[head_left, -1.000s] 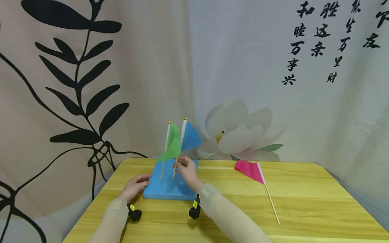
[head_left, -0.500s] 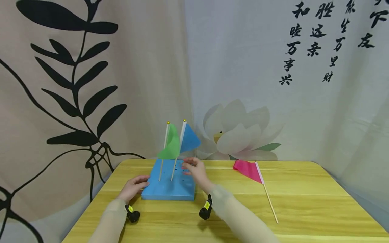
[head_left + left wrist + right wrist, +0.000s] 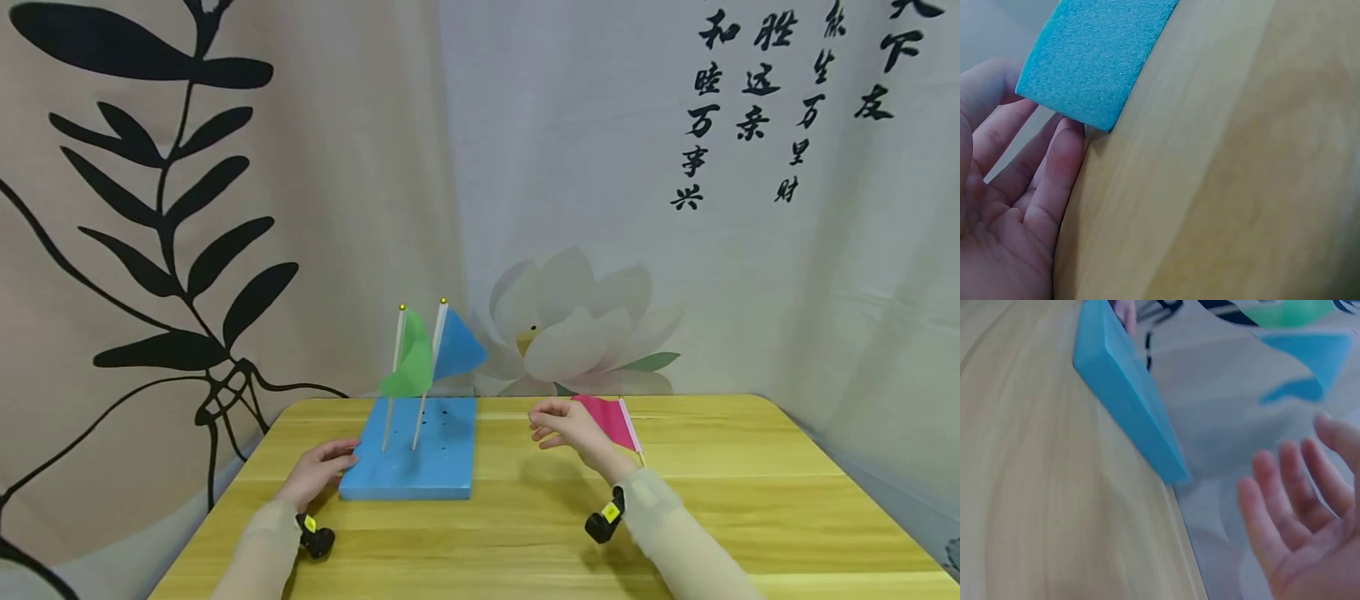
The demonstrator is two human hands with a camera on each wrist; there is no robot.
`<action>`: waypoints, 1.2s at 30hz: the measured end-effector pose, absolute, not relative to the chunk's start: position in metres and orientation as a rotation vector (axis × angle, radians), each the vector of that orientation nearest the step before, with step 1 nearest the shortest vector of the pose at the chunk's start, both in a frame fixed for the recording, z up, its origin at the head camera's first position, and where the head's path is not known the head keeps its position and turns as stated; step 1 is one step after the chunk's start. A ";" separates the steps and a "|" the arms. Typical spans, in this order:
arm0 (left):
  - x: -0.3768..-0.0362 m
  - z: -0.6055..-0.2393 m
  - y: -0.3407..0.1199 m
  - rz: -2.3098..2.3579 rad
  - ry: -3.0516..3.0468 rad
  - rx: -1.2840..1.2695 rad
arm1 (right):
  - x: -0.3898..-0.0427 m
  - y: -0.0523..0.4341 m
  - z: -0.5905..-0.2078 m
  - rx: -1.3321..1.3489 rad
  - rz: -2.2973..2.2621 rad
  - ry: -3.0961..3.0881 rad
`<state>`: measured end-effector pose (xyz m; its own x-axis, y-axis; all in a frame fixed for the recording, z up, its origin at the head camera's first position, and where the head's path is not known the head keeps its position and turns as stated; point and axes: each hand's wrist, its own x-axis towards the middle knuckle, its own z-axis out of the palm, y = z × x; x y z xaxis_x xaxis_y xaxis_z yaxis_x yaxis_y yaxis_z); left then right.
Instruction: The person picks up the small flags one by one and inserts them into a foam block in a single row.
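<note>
Blue block (image 3: 420, 487) is lying flat on the table (image 3: 517, 542); using it as the reference, sides as the person sees them. Green flag (image 3: 412, 362) and blue flag (image 3: 457, 346) are both standing in the block's left half, poles leaning slightly right at the top. Blue one is standing just right of green, its cloth pointing right. Gold beads (image 3: 443, 301) are capping both poles. Small dark holes (image 3: 444, 422) are showing in the block's top, right of the blue flag's pole.

Left hand (image 3: 322, 468) is resting at the block's left edge, fingertips touching its side. Its grip is staying loose, fingers lying fairly straight, not wrapping the block.

Right hand (image 3: 570, 429) is hovering well right of the block. Its grip is standing wide and holding nothing; the right wrist view is showing the fingers apart, lightly bent.

Pink flag (image 3: 611, 421) is lying on the table farther right of the block, partly behind the right hand. Hand and wrist are hiding some cloth and most of the pole; can't tell whether they are touching it.

Pale curtain (image 3: 360, 208) is hanging behind the block, black plant print (image 3: 168, 233) showing left of it, flower print (image 3: 585, 333) right.
</note>
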<state>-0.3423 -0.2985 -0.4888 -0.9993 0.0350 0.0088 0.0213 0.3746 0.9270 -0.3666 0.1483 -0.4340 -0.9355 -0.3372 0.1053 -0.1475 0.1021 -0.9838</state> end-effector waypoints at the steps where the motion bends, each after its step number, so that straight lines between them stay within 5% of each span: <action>1: -0.342 -0.489 -0.299 1.747 2.591 0.044 | -0.365 0.159 -0.435 -0.495 -1.920 2.225; 17: -0.343 -0.493 -0.301 1.749 2.588 0.065 | -0.336 0.292 -0.441 -0.242 -1.711 2.378; 36: -0.348 -0.493 -0.299 1.726 2.578 0.057 | -0.313 0.309 -0.475 0.240 -1.626 2.552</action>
<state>-0.3480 -0.2987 -0.4927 -0.9986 0.0514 -0.0114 0.0091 0.3807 0.9247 -0.3133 0.3087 -0.4751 -0.9819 0.0754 -0.1738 0.1894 0.4152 -0.8898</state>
